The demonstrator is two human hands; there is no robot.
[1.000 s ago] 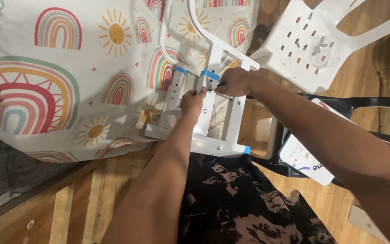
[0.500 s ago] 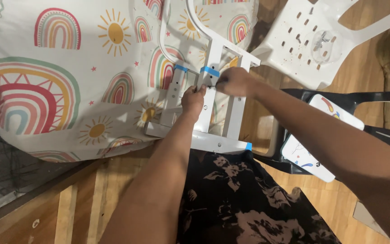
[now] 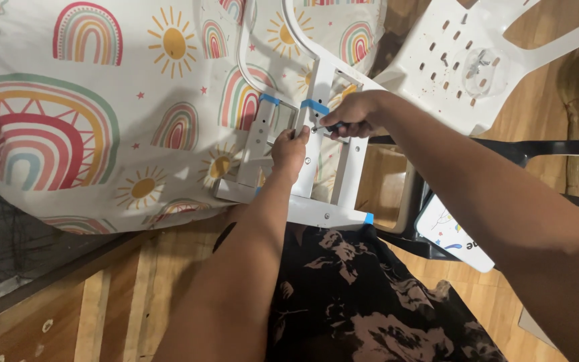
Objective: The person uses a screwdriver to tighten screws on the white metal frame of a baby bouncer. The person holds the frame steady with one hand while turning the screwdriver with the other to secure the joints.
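Meanwhile, two bare hands work at a white frame [image 3: 316,161] propped against a rainbow-print cushion [image 3: 102,107].

From left: the cushion, patterned with rainbows and suns, backs the frame, whose lower bar rests at the person's lap over a dark floral garment [image 3: 370,295]. The left hand [image 3: 289,149], arm stretched straight forward, closes its fingers around an upright white bar. Just beside it, the right hand [image 3: 355,115], reaching in from the right, grips a small dark-handled tool [image 3: 326,127] whose tip meets the bar near a strip of blue tape [image 3: 314,106]. A white plastic chair [image 3: 464,60] lies overturned beyond.
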